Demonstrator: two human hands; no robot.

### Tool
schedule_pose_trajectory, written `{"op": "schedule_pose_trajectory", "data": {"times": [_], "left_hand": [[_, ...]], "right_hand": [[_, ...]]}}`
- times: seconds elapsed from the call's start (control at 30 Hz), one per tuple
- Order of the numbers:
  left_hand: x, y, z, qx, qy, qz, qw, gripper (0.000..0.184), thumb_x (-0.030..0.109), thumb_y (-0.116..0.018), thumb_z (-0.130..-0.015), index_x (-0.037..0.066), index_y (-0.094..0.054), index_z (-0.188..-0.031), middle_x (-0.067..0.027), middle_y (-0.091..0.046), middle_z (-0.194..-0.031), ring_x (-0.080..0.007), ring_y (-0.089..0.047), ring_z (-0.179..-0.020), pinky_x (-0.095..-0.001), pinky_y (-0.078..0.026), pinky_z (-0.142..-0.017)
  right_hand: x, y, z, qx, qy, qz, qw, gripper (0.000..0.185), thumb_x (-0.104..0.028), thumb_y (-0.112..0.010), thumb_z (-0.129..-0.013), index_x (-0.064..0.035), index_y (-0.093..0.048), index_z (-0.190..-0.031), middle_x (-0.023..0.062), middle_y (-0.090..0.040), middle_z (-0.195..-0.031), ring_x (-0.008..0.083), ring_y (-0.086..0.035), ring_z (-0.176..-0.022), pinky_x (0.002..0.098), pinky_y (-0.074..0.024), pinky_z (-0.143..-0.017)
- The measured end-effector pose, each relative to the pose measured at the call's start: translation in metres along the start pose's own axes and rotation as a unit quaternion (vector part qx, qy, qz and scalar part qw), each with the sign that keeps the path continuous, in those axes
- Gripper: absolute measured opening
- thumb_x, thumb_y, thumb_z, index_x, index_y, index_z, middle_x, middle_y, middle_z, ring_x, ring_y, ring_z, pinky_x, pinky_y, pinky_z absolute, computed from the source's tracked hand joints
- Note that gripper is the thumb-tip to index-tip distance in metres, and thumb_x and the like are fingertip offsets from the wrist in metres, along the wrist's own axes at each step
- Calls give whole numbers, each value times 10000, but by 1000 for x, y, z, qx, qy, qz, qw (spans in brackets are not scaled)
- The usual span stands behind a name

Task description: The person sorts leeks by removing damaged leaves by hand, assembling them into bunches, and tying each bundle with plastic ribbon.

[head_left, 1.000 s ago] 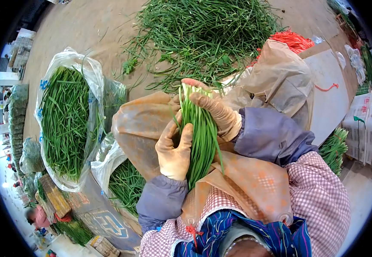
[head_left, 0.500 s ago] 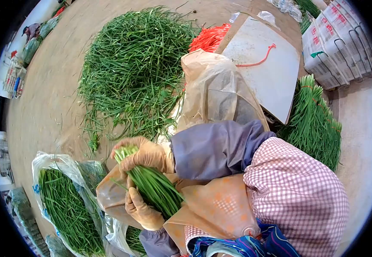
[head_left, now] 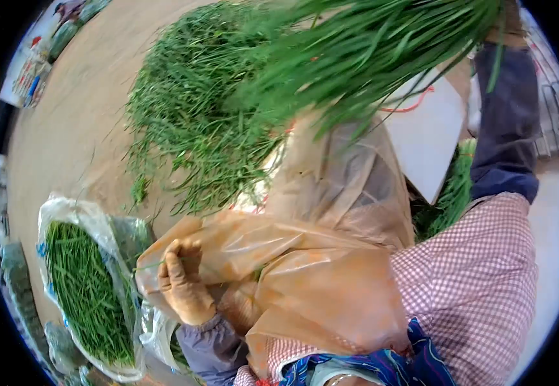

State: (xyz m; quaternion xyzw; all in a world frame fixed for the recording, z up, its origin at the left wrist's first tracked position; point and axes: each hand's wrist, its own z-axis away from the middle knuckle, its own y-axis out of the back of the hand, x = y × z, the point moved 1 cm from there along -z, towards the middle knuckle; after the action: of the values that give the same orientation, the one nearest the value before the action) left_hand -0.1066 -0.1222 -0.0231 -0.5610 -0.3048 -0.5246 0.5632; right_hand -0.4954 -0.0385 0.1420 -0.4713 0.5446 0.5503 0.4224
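At the upper right, my right hand (head_left: 510,24) is raised at the end of a dark sleeve, closed around one end of a bunch of garlic chives (head_left: 382,51). Its long green leaves sweep left, blurred by motion, over the loose pile. Part of this hand is cut off by the view's dark edge. My left hand (head_left: 186,286), in a tan glove, is held up by my lap with bent fingers. A single thin chive blade (head_left: 148,266) sticks out from its pinched fingertips. Below it, a translucent brown plastic apron (head_left: 337,289) covers my lap.
A large loose chive pile (head_left: 195,103) lies on the floor ahead. A white board (head_left: 424,132) with a red tie stands right of it, beside bundled chives (head_left: 453,186). At lower left is a plastic bag (head_left: 67,209) filled with chives. White crates (head_left: 553,96) stand far right.
My right hand has swung from my lap to the upper right, carrying the chive bunch out of my left hand. My left hand stays near the lap, slightly higher and further left.
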Motion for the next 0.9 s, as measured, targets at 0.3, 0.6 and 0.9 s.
{"op": "schedule_pose_trajectory", "data": {"times": [0.3,0.6,0.9], "left_hand": [[-9,-62,-11,-240,28,-333,911,711,166,-694,-880,15,-359,-1489,-232,-521,-1375,-316,-529,-1253,-402,-413,-1060],[41,-25,10,-285,2,-403,869,609,216,-682,-899,8,-451,-1423,-198,-624,-1256,-316,-601,-1178,-374,-458,-1010],[84,56,12,-157,-68,-246,954,446,120,-643,-937,10,-541,-1357,-140,-687,-1177,-196,-624,-1137,-328,-475,-990]], "right_hand": [[41,131,47,-57,-270,202,940,607,-190,-687,-814,-40,-489,-1368,50,-640,-926,152,-625,-779,315,-529,-678],[322,284,105,180,-251,83,947,550,-195,-720,-817,-47,-562,-1323,34,-615,-1127,132,-588,-922,281,-491,-830],[218,176,-75,131,-103,479,862,578,-63,-650,-849,-60,-488,-1404,167,-630,-1229,276,-600,-1125,380,-470,-980]]}}
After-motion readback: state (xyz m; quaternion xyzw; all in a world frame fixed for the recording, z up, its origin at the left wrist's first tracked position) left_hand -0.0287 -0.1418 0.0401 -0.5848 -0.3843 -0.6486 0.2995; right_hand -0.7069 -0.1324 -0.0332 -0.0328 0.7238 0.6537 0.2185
